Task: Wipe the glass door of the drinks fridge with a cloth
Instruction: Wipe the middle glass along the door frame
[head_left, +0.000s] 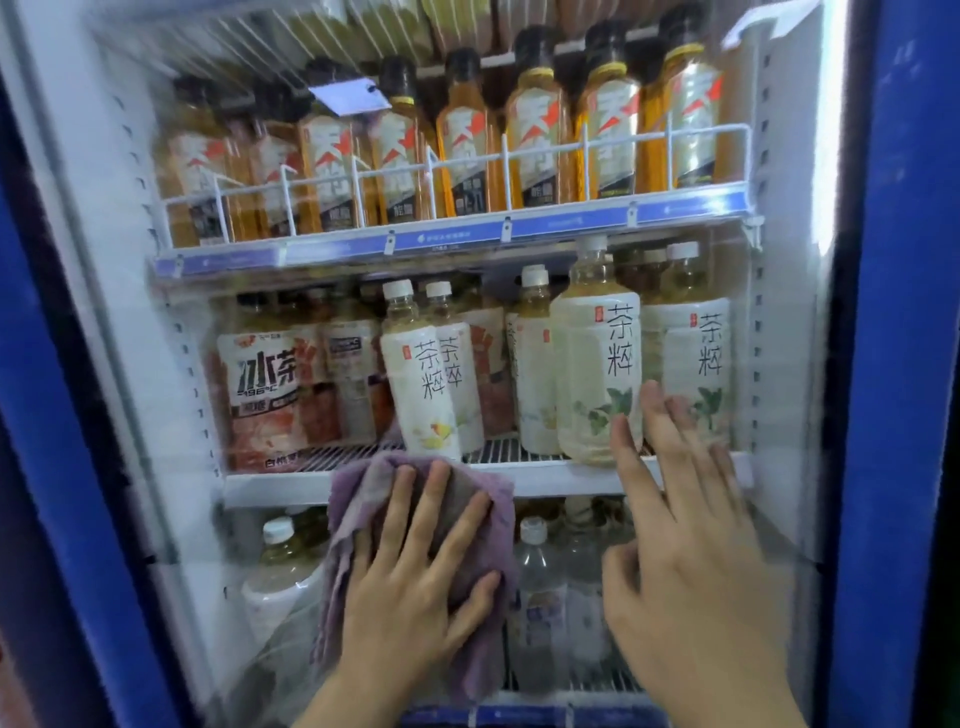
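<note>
A: Head view, item one?

B: Cloth (470, 525), purple, soft and limp. It is spread flat under the left hand (410, 582) and pressed against the glass door (130, 332). The fingers (434, 499) are straight and splayed; nothing is pinched. Loose folds are seen hanging below and to the left of the palm.

A: Item two?

B: Right hand (691, 545), bare. Its fingers are held straight and close together, just right of the cloth; nothing is gripped. Contact with the glass cannot be told for certain.

A: Behind the fingertips?

B: Pale tea bottles (597, 364) are shelved above the right fingertips, amber bottles (540, 135) higher up, and a white shelf edge (270, 488) is level with the left fingertips.

A: Handling notes?

B: The cloth is judged light and pliant, liable to bunch or slip on smooth glass. It is best held flat beneath a spread palm at its middle, trailing folds gathered in. The door is judged rigid, slick and breakable; firm, even pressure is advised.
</note>
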